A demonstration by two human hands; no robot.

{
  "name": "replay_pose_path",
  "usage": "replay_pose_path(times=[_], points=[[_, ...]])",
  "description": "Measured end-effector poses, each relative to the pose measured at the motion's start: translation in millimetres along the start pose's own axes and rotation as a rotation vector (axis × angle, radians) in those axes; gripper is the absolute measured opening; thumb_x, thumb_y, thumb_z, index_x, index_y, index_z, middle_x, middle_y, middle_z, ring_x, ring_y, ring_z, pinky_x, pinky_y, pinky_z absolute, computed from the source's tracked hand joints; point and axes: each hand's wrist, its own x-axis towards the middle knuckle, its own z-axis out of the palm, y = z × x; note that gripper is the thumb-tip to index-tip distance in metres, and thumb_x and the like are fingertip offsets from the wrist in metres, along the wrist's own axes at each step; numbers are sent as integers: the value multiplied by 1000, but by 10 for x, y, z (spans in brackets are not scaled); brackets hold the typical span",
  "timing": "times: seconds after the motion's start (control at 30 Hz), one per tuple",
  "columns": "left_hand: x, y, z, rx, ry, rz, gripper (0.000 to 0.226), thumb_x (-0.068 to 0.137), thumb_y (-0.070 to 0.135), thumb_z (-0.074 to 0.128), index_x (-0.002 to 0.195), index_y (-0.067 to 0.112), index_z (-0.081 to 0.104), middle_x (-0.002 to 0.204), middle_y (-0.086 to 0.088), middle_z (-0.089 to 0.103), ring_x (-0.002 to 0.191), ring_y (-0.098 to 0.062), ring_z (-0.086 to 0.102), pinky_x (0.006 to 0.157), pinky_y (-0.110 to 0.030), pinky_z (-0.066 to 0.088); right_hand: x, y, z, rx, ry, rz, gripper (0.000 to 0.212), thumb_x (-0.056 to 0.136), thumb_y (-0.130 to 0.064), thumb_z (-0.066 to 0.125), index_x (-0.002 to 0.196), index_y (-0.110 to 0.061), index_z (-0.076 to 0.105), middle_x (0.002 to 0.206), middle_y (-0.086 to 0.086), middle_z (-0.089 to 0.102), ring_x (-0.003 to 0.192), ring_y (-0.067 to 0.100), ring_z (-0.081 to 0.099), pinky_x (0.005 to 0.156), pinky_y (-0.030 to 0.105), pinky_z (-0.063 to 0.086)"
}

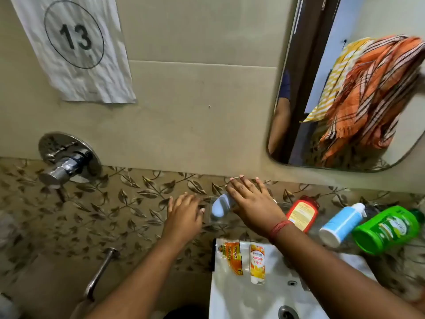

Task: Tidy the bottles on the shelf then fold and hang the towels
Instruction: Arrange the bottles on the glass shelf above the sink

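A small pale blue bottle (219,209) stands on the clear glass shelf (284,205) between my hands. My left hand (184,217) is just left of it, thumb tip at its side, fingers loosely extended. My right hand (251,203) lies over the bottle's right side with its fingers straight and spread, reaching toward the wall. Further right on the shelf lean a red bottle (302,212), a white and blue bottle (342,224) and a green bottle (388,229). The mirror (296,143) reflects an orange striped towel (372,88) and a yellow striped towel (333,74), both hanging bunched.
The white basin (241,295) sits below the shelf, with an orange sachet (232,254) and a Centrum tube (257,261) on its rim. A chrome tap (62,166) juts from the wall at left. A paper marked 13 (73,42) hangs above it.
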Motion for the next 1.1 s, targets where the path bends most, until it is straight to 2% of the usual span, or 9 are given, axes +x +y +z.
replay_pose_path(times=[0.1,0.2,0.5,0.57,0.63,0.73,0.83,0.97,1.1], points=[[61,-82,42,-62,42,78,40,100,35,49,138,25,55,149,3,48,145,-19,31,124,-47,12,125,-13,79,-100,-13,-72,63,85,-25,69,142,-20,44,150,10,46,141,32,39,113,58,30],[82,-61,99,-180,35,125,36,98,33,53,133,25,61,142,6,52,138,-15,35,118,-41,28,198,-106,98,-119,-79,-136,64,75,-17,77,135,-18,53,138,11,56,134,35,47,108,57,37],[165,70,110,-470,47,66,29,97,10,55,120,20,69,121,3,69,118,-14,59,114,-41,37,309,-243,125,-3,2,-179,51,81,-16,71,129,-19,52,121,6,63,108,26,60,79,36,56],[159,117,39,-670,18,-57,27,99,10,53,114,24,69,115,5,69,113,-12,61,98,-29,48,292,-217,152,77,26,-139,49,83,-16,71,128,-22,51,118,4,64,103,23,61,77,32,54],[155,167,-22,-813,13,-114,26,101,11,50,110,28,67,111,10,67,111,-8,60,84,-19,46,282,-177,147,199,37,-76,42,89,-16,65,127,-24,49,114,3,64,100,21,61,76,28,49],[170,228,-80,-889,7,-108,27,101,13,52,122,25,64,118,10,66,113,-5,58,82,-16,44,281,-107,54,528,38,132,22,99,-19,50,121,-20,51,111,2,63,95,17,58,71,23,41],[189,286,-83,-895,-36,-84,34,99,13,57,132,22,59,124,7,66,115,-6,59,86,-15,46,295,-87,-7,733,2,240,9,100,-21,51,108,-17,51,105,7,65,86,19,58,65,27,46],[201,301,-50,-841,-93,-64,43,98,15,60,140,21,54,132,3,64,123,-10,57,100,-28,49,279,-105,24,851,-45,302,14,99,-20,54,112,-18,48,106,9,67,92,22,64,78,46,56],[173,285,-27,-778,-122,-41,44,99,18,58,142,24,52,134,4,62,125,-10,56,92,-20,46,245,-100,61,798,-74,266,29,96,-15,58,122,-17,46,117,8,64,95,16,60,69,17,45]])
